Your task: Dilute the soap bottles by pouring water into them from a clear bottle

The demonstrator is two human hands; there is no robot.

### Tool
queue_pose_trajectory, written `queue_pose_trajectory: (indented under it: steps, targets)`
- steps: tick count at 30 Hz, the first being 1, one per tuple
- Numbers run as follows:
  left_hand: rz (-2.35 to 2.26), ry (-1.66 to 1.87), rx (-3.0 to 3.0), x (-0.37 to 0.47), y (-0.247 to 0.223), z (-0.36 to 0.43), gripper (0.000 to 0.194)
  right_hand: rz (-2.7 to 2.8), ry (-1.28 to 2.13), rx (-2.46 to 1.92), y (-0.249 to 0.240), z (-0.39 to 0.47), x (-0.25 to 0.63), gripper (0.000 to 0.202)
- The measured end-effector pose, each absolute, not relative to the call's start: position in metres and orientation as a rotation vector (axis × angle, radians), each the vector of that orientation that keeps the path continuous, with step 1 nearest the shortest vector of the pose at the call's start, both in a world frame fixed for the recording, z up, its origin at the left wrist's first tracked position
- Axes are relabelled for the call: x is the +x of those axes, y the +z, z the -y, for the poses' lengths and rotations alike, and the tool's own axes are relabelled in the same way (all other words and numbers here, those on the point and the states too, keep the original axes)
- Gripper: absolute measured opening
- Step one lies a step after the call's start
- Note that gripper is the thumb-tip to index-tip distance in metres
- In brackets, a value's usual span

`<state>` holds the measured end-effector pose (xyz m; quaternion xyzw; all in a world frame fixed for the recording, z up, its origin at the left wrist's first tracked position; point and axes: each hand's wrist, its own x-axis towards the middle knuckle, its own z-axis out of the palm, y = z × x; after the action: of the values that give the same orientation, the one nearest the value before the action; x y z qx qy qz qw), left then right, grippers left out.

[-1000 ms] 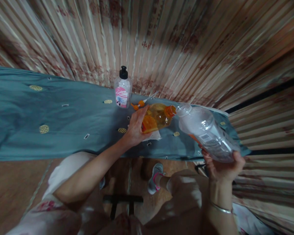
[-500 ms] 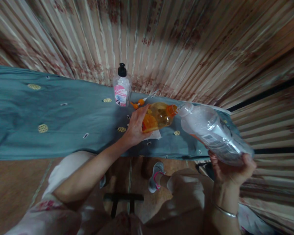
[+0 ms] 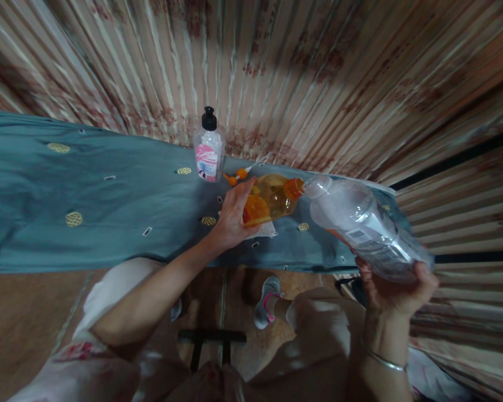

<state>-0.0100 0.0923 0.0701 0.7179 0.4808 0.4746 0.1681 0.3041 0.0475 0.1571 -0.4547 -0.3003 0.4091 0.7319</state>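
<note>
My left hand [image 3: 235, 215] is closed round the base of an orange see-through bottle [image 3: 276, 195], which is tilted with its mouth to the right. In my right hand [image 3: 396, 287] is a large clear plastic bottle [image 3: 364, 223], gripped near its bottom and tipped so that its neck points left. The two mouths meet or nearly meet; I cannot tell whether they touch. An orange pump top [image 3: 238, 176] with a pale tube lies behind my left hand. Partly hidden under the orange bottle is a white piece of paper or cloth [image 3: 266, 230].
A clear bottle with a black pump [image 3: 208, 148] and a pink label stands at the back of the table with its teal patterned cloth [image 3: 121, 218]. Pleated curtains [image 3: 243, 72] hang behind and to the right. Below is a brown tiled floor [image 3: 25, 324].
</note>
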Motion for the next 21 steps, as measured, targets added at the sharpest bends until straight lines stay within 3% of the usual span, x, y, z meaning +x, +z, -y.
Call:
queue_pose_trajectory:
  steps: [21]
  targets:
    - [-1.355,1.336,2.046,-0.0104,0.0729,-0.0908,0.104,0.655,0.898,-0.975,0.1551,-0.0482,0.3038,0.043]
